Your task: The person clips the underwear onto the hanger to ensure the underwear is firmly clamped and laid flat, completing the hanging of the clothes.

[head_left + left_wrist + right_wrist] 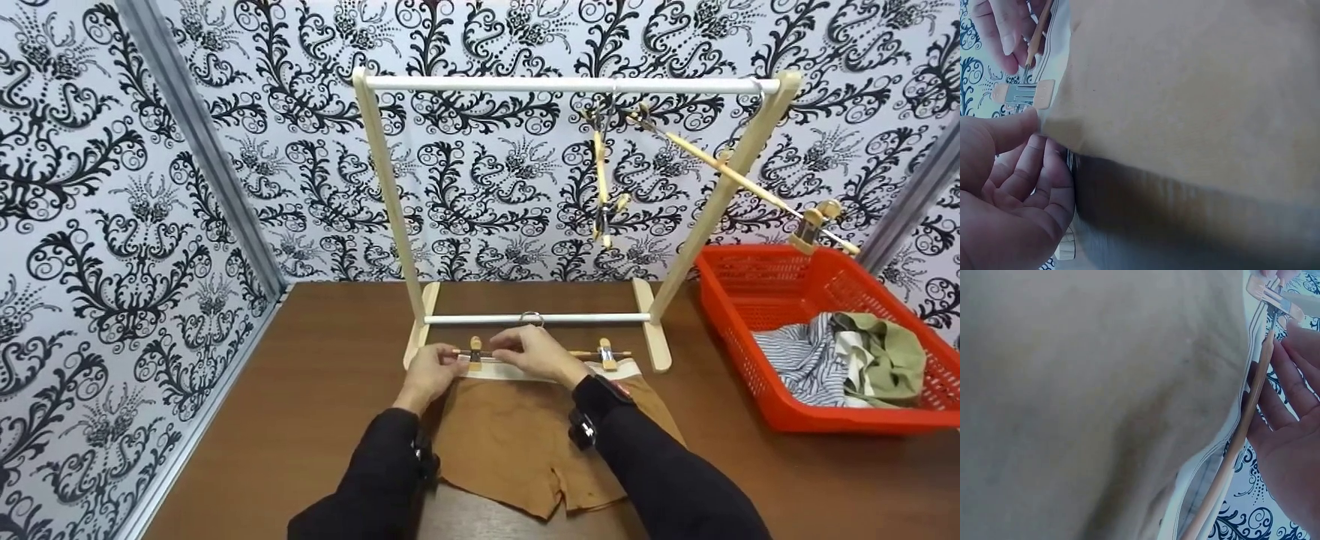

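Brown shorts (510, 427) with a white waistband lie flat on the table, waistband toward the rack. Along that waistband runs a clip hanger (1258, 382) with a wooden bar. Its left clip (475, 354) sits at the waistband between my hands; the right clip (607, 355) is at the other end. My left hand (433, 375) pinches the waistband's left corner between thumb and fingers, just beside the left clip. Loosely extended fingers of my right hand (534, 352) reach behind the hanger bar and touch it, the thumb near the left clip.
A wooden garment rack (396, 195) with a white top rail stands behind the shorts. Two more clip hangers hang at its right, one (720, 165) jutting forward over a red basket (757, 360). Inside the basket lie striped and olive green clothes (889, 360). Patterned walls enclose the table.
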`<act>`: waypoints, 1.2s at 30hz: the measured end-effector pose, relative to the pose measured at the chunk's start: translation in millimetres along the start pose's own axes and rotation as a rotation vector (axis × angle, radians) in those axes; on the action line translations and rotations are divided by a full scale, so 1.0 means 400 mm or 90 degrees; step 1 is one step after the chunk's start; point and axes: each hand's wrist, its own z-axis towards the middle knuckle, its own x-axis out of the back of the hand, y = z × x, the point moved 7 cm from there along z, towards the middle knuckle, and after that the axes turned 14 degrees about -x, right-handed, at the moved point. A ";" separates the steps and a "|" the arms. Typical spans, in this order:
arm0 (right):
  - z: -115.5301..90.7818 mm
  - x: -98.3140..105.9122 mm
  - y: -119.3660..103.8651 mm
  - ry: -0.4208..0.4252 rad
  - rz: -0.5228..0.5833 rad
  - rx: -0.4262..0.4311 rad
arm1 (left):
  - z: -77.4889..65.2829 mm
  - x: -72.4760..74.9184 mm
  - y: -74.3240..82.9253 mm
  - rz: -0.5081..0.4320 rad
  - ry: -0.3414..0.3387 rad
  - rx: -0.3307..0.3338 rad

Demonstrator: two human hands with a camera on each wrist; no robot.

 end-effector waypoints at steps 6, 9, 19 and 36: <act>-0.013 0.004 -0.005 -0.004 -0.001 0.008 | 0.001 0.002 0.009 0.029 -0.010 -0.004; -0.025 0.018 -0.003 -0.005 0.004 -0.004 | 0.002 0.006 0.010 0.052 -0.012 0.000; -0.071 0.109 0.012 0.067 0.019 0.008 | 0.031 0.003 0.100 0.129 0.029 -0.165; -0.319 0.287 0.193 0.220 0.053 -0.210 | 0.060 -0.203 0.288 0.226 -0.181 -0.331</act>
